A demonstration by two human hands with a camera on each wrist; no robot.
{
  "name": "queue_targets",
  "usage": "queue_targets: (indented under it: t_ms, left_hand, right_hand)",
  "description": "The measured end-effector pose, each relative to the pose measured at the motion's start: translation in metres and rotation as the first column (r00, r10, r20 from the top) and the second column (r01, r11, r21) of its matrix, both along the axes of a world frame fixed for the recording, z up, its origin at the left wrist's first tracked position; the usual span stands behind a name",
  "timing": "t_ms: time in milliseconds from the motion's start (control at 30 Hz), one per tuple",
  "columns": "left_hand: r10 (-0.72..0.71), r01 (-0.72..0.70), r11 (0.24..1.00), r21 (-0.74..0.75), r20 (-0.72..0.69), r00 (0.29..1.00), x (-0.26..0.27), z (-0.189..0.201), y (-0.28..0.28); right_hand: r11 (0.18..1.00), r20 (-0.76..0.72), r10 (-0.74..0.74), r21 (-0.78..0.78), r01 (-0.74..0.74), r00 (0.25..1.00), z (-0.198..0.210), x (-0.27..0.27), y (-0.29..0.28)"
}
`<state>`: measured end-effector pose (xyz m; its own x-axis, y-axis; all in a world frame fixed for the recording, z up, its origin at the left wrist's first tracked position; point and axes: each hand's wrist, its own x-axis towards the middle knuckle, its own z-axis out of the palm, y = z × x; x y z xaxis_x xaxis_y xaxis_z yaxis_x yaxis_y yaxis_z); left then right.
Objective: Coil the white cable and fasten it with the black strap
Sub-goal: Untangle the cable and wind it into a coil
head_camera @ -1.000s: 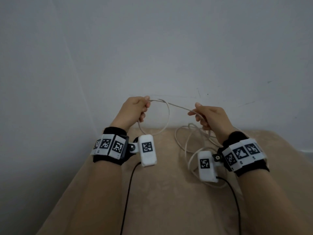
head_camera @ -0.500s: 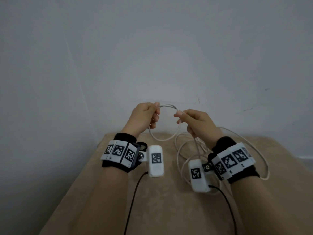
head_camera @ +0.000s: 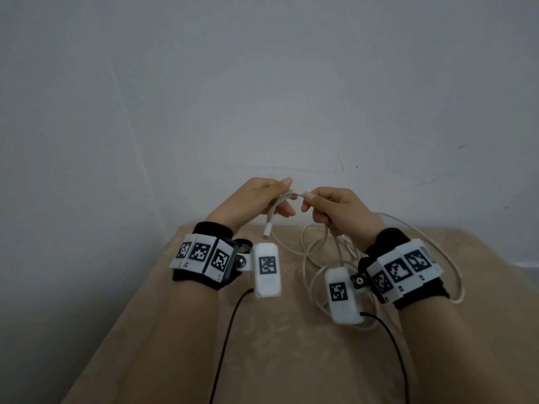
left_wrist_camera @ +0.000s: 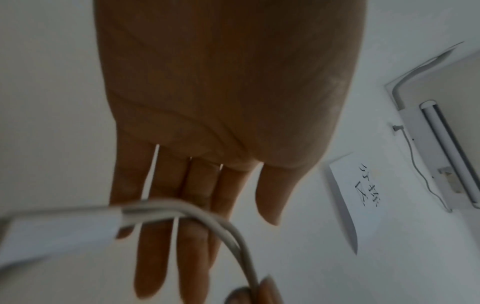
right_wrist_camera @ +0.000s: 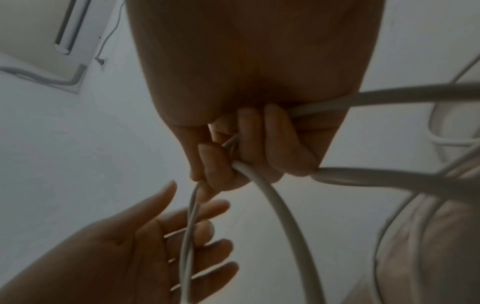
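Note:
The white cable is folded into a narrow doubled strand between my hands, held above the table. Its white plug hangs down below my left hand. In the left wrist view that hand's fingers are straight, with the cable and plug lying across them. My right hand grips the cable with curled fingers and pinches the strand over the left palm. Loose loops of cable trail onto the table under my right wrist. No black strap is in view.
A beige cloth covers the table, which stands against a grey wall. Black leads run back from both wrist cameras. The wrist views look upward at a wall-mounted air conditioner and a paper sign.
My hands have come together. The left hand has let go its pinch and straightened its fingers. The wide loop has closed into a doubled strand with the plug hanging down.

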<state>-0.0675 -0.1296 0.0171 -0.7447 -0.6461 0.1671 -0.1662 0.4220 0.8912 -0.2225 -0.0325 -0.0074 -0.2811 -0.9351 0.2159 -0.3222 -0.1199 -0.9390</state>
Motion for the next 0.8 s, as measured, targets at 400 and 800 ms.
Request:
queue_targets:
  t_ms: [400,800]
  left_hand:
    - [-0.007,0.035,0.976,0.214,-0.133,0.991,-0.005,-0.001,0.003]
    - [0.270,-0.151,0.918,0.368,-0.298,0.916,0.002,0.001,-0.009]
  right_hand:
    - [0.997,0.007,-0.060,-0.041,0.060,0.998,0.003,0.000,0.004]
    - [0.976,0.058,-0.176,-0.119,0.182,0.983,0.003,-0.013,0.009]
